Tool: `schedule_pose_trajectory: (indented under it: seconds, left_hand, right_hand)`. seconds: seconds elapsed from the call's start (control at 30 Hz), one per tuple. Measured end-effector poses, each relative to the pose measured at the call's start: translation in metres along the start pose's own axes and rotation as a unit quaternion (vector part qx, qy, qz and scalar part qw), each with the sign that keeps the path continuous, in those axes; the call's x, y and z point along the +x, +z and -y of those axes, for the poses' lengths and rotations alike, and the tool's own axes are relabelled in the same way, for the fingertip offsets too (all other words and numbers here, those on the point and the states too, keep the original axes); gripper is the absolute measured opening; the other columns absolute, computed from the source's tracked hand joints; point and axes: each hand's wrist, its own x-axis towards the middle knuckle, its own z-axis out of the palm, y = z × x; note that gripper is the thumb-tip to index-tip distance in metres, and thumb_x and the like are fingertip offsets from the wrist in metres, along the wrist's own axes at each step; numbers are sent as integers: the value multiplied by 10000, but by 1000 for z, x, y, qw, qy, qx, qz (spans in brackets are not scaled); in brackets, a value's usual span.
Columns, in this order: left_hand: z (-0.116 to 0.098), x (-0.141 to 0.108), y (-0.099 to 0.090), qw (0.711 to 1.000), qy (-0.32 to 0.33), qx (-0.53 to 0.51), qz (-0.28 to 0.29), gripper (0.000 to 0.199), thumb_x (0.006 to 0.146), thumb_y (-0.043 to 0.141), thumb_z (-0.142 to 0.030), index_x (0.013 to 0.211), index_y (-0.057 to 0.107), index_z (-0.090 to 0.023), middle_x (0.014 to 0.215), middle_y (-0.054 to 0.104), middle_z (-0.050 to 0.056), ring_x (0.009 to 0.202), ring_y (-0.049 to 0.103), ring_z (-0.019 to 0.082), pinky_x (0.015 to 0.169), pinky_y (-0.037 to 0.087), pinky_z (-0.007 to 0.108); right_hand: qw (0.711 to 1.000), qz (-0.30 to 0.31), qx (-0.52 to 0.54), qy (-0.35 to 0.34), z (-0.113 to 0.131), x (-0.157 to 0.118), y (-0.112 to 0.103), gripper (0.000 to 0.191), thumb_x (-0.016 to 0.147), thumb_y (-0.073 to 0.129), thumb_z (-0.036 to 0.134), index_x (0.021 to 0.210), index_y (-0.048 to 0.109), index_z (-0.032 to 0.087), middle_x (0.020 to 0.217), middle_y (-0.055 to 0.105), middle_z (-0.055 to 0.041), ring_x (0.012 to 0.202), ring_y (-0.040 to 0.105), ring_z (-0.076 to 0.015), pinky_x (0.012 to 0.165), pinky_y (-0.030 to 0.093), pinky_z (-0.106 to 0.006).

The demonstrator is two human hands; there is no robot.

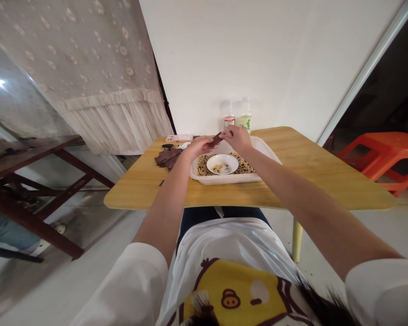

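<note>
My left hand [201,146] is closed on one end of a small flat dark-brown piece [215,141]; whether it is cloth or a pouch I cannot tell. At the piece's upper right end, my right hand [238,138] has its fingers pinched together, and what they hold there is too small to make out. Both hands are above a white tray [224,180] spread with small yellow and black beads or grains [204,166]. Within the tray stands a white bowl [222,164] with a dark rim and some small bits inside. A pile of similar brown pieces [169,158] lies left of the tray.
A pink phone [179,138] and a small dark round item [167,146] lie at the table's back left. Two clear labelled bottles [229,120] stand by the wall. An orange stool [389,151] is at right, a dark wooden table [30,156] at left, with a person's leg below.
</note>
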Motion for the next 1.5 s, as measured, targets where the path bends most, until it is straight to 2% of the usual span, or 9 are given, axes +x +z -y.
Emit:
schedule_pose_trajectory:
  seconds: [0.23,0.4,0.57,0.8,1.0,1.23,1.4,1.5]
  left_hand:
    - [2,3,-3,1000,1,-6,6,193,746,525,-228,912,607,-171,914,677,70,781,637,155,608,458,216]
    - [2,2,-3,1000,8,-10,17,191,736,539,-230,904,605,-165,920,674,73,773,637,153,607,458,216]
    - [0,2,-1,1000,-3,5,2,165,741,534,-236,879,597,-169,907,675,74,787,632,160,635,460,232]
    - [1,3,-2,1000,-1,0,-2,116,751,517,-230,819,591,-172,897,674,69,837,623,164,707,464,268]
    - [2,4,-2,1000,-1,4,6,131,747,519,-227,844,589,-172,934,668,81,814,627,165,687,466,250]
    - [3,5,-4,1000,10,-1,-3,138,756,506,-228,852,580,-164,937,665,77,829,624,159,702,460,255]
    - [2,4,-2,1000,6,-10,0,145,740,527,-226,855,585,-159,911,671,79,802,629,157,678,461,244]
    - [3,5,-3,1000,7,-12,1,147,738,528,-224,855,586,-157,894,674,72,797,631,156,674,462,243]
  right_hand:
    - [999,35,24,-29,3,-2,4,316,704,534,210,524,273,204,617,603,18,748,617,-172,590,409,-256]
    - [1000,13,17,-21,0,0,3,337,698,540,204,519,254,202,610,599,14,721,613,-171,573,396,-257]
    - [1000,-18,0,11,-3,2,0,332,698,539,201,517,260,204,671,628,-6,731,607,-165,612,410,-275]
    - [998,51,19,-30,6,-1,4,305,706,531,208,525,286,206,675,631,-1,770,610,-169,601,417,-264]
    - [1000,-2,-5,-5,3,0,-1,337,703,532,194,511,255,207,616,592,1,732,607,-165,579,400,-261]
    - [997,57,25,-40,8,-3,1,317,706,539,198,529,276,204,632,600,4,750,607,-161,596,402,-253]
    - [1000,9,-3,-7,3,0,-1,317,713,532,206,523,278,206,612,579,0,748,603,-168,578,393,-255]
    - [1000,19,-1,-9,4,-1,-1,322,706,534,204,522,271,206,609,577,4,744,600,-164,585,396,-255]
